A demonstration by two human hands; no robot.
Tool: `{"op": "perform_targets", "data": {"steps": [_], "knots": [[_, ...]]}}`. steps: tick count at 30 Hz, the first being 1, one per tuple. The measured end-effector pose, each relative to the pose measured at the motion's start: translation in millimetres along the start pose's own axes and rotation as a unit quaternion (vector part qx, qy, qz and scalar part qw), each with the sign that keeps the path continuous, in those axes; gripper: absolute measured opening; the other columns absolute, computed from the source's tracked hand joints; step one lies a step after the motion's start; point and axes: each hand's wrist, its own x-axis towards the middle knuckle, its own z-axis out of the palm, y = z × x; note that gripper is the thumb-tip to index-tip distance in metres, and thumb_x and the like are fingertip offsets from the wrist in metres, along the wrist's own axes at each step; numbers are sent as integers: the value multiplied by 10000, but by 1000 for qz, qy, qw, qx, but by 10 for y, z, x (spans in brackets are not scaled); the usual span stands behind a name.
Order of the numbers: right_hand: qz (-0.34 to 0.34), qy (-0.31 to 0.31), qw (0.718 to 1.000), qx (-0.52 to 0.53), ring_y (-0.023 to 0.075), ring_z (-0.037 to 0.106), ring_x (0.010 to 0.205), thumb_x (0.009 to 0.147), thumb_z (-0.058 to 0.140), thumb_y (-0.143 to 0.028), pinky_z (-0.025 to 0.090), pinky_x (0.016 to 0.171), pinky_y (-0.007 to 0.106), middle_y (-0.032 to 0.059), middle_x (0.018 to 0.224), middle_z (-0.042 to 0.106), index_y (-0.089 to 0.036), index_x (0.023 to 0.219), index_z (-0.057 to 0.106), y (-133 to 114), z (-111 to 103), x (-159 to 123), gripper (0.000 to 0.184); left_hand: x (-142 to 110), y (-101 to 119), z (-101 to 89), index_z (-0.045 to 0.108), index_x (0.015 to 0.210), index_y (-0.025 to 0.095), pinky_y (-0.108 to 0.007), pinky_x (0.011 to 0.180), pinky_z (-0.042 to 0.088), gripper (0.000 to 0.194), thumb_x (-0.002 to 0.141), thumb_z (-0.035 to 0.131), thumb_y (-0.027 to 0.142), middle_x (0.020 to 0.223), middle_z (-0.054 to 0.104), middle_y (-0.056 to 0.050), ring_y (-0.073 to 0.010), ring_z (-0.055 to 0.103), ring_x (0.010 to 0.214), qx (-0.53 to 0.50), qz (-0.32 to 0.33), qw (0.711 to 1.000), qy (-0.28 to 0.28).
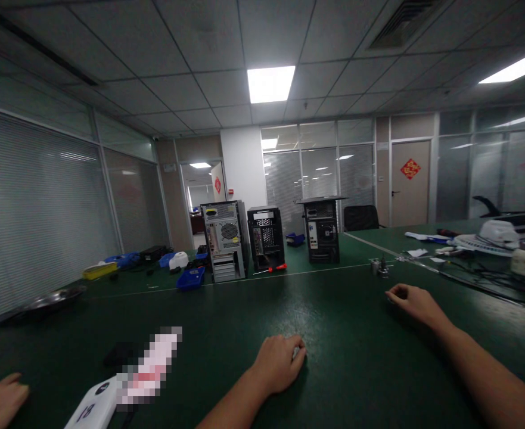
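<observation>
My left hand (pixel 280 364) rests low over the green tabletop (pixel 226 322), its fingers curled closed. A small pale bit shows between its thumb and fingers, too small to name. Further right, my right hand (pixel 416 305) reaches forward with thumb and fingertips pinched together. Whatever it may hold is too small to make out. Just beyond its fingertips stand some small metal parts (pixel 382 268). Another person's hand (pixel 0 400) lies at the lower left edge, beside a white device marked 18 (pixel 93 406).
Three computer cases, a grey one (pixel 227 241), a black one (pixel 266 238) and another (pixel 321 232), stand across the table. A red-handled screwdriver (pixel 276 269) and blue tray (pixel 191 278) lie near them. Right are cables (pixel 477 280) and a white appliance (pixel 497 237); far left, a metal dish (pixel 54 298).
</observation>
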Motion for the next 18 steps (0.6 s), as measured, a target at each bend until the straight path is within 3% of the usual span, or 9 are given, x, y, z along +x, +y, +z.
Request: {"op": "perform_targets", "data": {"steps": [4,8,13,18], "knots": [[-2,7,1000,-6,275,710,809,776,569,-578,519,724,347,94,883,770,-208,848,737,17,18,13,412,-1,-4,9,648,1100,287,-354,821,492,367,1002,341,464,941,725,-58,-254,672,895,-2,3,1000,5],[3,26,1000,-8,280,706,809,796,542,-584,521,719,363,102,894,766,-204,882,727,11,12,20,431,-4,-8,3,649,1100,290,-350,819,491,371,1005,332,458,938,724,-55,-252,670,893,-1,7,1000,4],[2,-12,1000,-8,299,708,877,794,562,-554,524,755,375,114,954,768,-199,909,748,6,-12,11,417,1,-11,11,650,1102,285,-350,814,485,379,1009,321,447,937,728,-58,-252,675,887,2,10,1000,6],[-5,7,1000,-6,308,705,912,807,551,-550,525,779,386,123,995,768,-192,985,748,6,0,3,445,6,-15,20,649,1098,286,-340,796,479,380,1009,320,452,935,724,-60,-251,675,888,8,7,1000,6]]}}
